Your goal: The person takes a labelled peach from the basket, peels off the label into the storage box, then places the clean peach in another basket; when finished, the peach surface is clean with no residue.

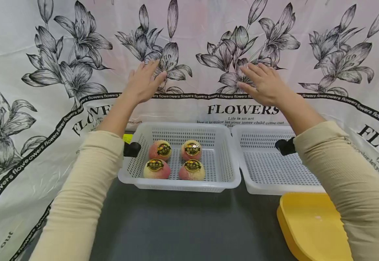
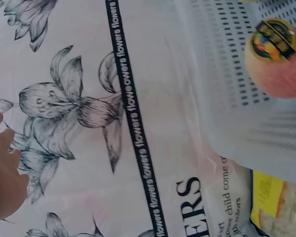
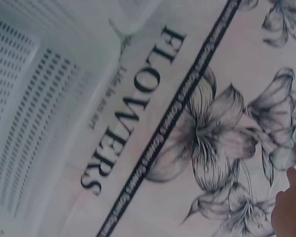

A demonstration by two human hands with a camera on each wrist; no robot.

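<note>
My left hand (image 1: 145, 82) is raised above the back of the left basket, fingers straight and holding nothing. Likewise raised, my right hand (image 1: 263, 83) hangs over the back of the right basket with its fingers extended. The left white basket (image 1: 189, 185) holds several peaches (image 1: 191, 170) with black-and-gold labels, set in two rows on its left side. One labelled peach (image 2: 278, 64) also shows in the left wrist view. Beside it stands the right white basket (image 1: 280, 170), partly covered by my right arm; no fruit shows in its visible part.
A yellow tub (image 1: 313, 224) sits at the front right, partly under my right sleeve. Behind the baskets hangs a white flower-printed sheet (image 1: 183, 108). A yellow-labelled packet (image 2: 274, 202) lies by the left basket. The dark table top (image 1: 183, 221) extends in front.
</note>
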